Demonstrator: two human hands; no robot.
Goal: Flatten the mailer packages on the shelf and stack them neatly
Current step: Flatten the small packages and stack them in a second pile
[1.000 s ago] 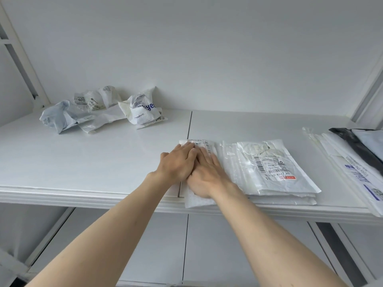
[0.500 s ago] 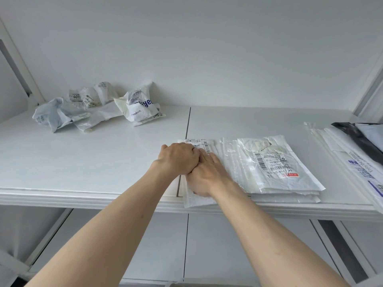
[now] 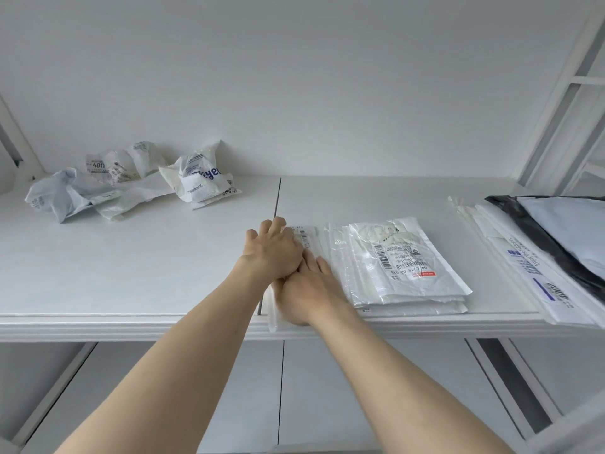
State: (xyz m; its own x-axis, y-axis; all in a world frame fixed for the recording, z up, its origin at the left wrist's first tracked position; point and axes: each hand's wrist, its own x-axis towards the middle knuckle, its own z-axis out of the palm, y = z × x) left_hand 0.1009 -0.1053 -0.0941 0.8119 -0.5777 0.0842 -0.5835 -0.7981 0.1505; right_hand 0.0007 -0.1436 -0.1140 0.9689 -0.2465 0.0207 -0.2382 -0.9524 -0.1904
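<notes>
Mailer (image 3: 302, 239) lies flat, long axis front-to-back, pressed under flat left hand (image 3: 275, 252) and right hand (image 3: 307, 294).

Two bare forearms, no sleeves in frame. left hand (image 3: 273, 253) and right hand (image 3: 309, 294): no gloves, rings, watch or wristbands visible.
</notes>
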